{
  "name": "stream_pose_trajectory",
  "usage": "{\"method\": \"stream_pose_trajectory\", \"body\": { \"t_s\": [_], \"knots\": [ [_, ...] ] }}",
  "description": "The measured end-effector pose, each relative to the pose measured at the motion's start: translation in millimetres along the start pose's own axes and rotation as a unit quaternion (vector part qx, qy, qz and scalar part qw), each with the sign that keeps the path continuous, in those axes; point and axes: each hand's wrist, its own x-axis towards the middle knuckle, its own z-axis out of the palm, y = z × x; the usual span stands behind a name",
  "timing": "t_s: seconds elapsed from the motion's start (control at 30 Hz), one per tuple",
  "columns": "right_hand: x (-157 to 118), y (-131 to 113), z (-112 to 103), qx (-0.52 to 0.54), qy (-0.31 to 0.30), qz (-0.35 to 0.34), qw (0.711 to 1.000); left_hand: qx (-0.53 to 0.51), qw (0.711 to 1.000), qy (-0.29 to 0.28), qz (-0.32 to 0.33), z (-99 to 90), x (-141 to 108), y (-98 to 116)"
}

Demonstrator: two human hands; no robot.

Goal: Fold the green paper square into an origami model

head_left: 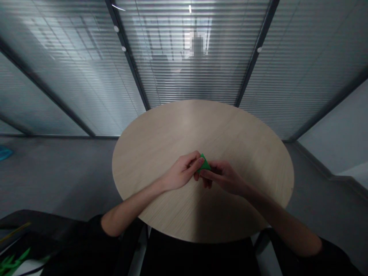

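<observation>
A small folded piece of green paper (205,164) is pinched between my two hands, above the middle of a round pale wooden table (186,130). My left hand (181,172) holds its left side between thumb and fingers. My right hand (221,177) grips it from the other side, with the fingertips of both hands almost meeting. The hands hide the paper's lower part, so I cannot make out its full shape.
Glass walls with grey slatted blinds stand behind the table, with a blurred figure (197,44) beyond them. Grey floor surrounds the table. A blue object (4,153) lies at the far left. A dark surface (28,234) at lower left bears green leaf-like pieces (13,262).
</observation>
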Motion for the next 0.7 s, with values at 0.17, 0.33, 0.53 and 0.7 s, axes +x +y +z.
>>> {"method": "stream_pose_trajectory", "body": {
  "t_s": [0.17, 0.33, 0.53, 0.7],
  "knots": [
    [0.2, 2.7, -2.5, 0.013, -0.028, 0.022, 0.999, -0.022, 1.000, 0.010, -0.002, 0.9, 0.0, -0.2],
    [-0.7, 6.5, -1.0, 0.023, -0.025, 0.015, 0.999, -0.053, 0.998, 0.016, -0.008, 1.2, 0.9, 0.8],
    [0.1, 7.5, 3.2, 0.022, -0.022, 0.038, 0.999, -0.050, 0.998, 0.046, -0.012, 0.3, 3.6, 0.8],
    [1.8, 8.0, 4.3, 0.020, -0.010, 0.009, 1.000, -0.052, 0.998, 0.031, -0.021, -0.5, 2.8, 2.4]
  ]
}}
